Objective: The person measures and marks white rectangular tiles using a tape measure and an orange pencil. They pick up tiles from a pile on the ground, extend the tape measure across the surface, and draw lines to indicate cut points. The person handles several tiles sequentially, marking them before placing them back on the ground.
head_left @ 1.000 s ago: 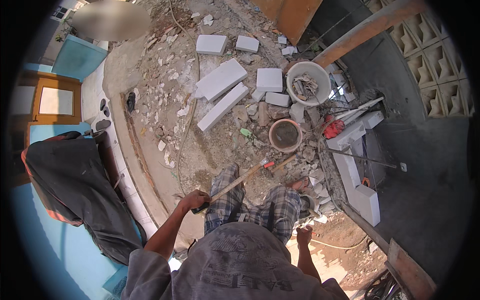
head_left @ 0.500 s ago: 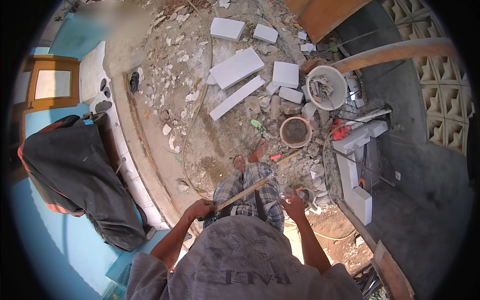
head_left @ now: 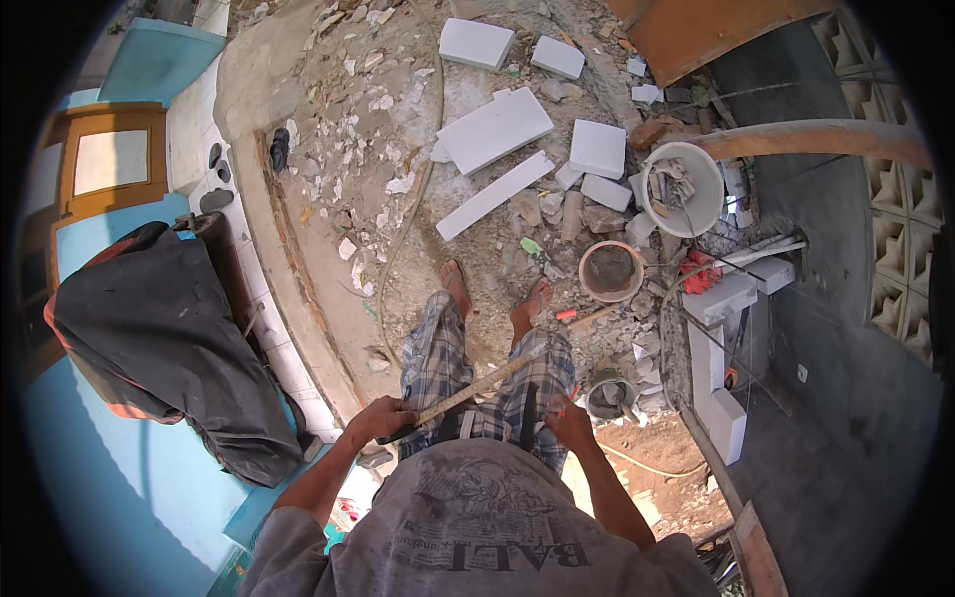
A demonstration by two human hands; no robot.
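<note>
1. Left hand [head_left: 381,418] is closed, gripping dark end of a long flat tool [head_left: 477,386]; tool slants across the legs, tip to far right.
2. Right hand [head_left: 570,425] is bent near right thigh, w/ small red item [head_left: 574,392] at it; firm grip or not, cannot tell.
3. Far: white blocks [head_left: 494,130] on rubble ground [head_left: 423,284], approx. centre; white bucket [head_left: 708,194] to their right.

There are two hands [head_left: 381,418], two feet [head_left: 534,297], one long tool [head_left: 481,386], three buckets [head_left: 716,189], six large loose blocks [head_left: 494,130], one dark cover [head_left: 169,343].
</note>
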